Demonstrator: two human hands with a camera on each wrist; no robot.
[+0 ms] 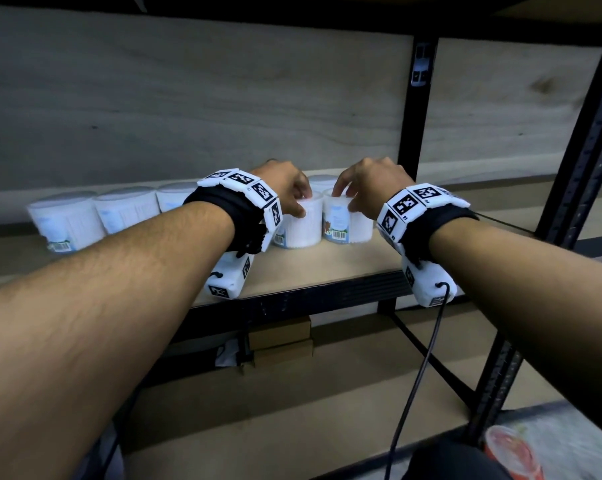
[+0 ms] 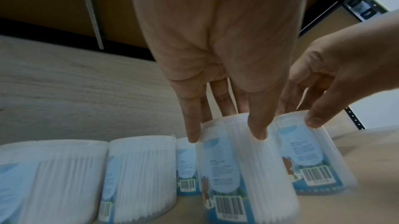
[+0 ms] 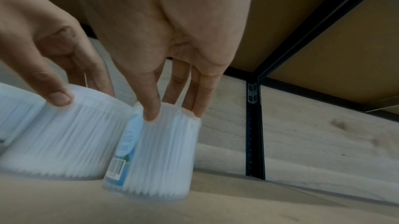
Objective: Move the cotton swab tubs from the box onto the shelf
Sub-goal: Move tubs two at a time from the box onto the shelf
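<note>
A pale wood-grain back panel (image 1: 223, 109) and black steel uprights (image 1: 412, 116) frame a tan shelf (image 1: 327, 268) where a person, both forearms stretched forward, sets down cotton swab tubs. At far left, a row of tubs (image 1: 95, 216) stands upright along the back of the shelf, touching side by side; the head view blurs their labels. Moving right, the left hand (image 1: 285, 188), wearing a black wrist strap edged with white marker blocks (image 1: 244, 188), grips the left tub (image 1: 301, 225) from above, thumb and fingers curled down over its rim. The left wrist view shows that tub tilted slightly, its barcode label facing the camera. Just beside it, touching or nearly so, stands the right tub (image 1: 346, 221), held at the rim by the right hand (image 1: 372, 187), thumb on the near side and fingers behind. The right wrist view shows this tub leaning, its base at or just over the shelf; contact cannot be told. Another tub (image 1: 322, 183) stands behind the two. A black cable (image 1: 420, 368) hangs from the right wrist unit. Cardboard (image 1: 282, 337) shows below the shelf, and a red-and-white cup (image 1: 509, 452) sits at lower right.
</note>
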